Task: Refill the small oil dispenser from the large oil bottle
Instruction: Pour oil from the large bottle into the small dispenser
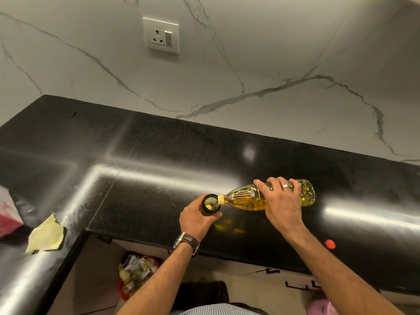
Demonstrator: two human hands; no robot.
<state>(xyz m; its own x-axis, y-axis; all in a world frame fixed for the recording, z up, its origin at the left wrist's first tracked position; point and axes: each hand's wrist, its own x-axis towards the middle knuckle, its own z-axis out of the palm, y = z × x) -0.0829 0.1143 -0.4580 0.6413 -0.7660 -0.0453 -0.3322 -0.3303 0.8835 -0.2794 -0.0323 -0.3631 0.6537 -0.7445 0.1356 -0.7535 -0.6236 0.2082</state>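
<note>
The large clear oil bottle (247,198), full of yellow oil, lies tipped almost flat above the black counter (159,155), neck pointing left. My right hand (284,205) grips its body from above. Its mouth touches the open rim of the small dark oil dispenser (210,202), and a thin stream of oil runs into it. My left hand (196,221) is wrapped around the dispenser, which stands upright on the counter. Most of the dispenser's body is hidden by my fingers.
A red cap (330,244) lies on the counter near the front edge at the right. A yellow cloth (46,235) and a pink packet (6,214) sit on the left counter arm. A bin of waste (136,273) stands below. A wall socket (161,35) is on the marble backsplash.
</note>
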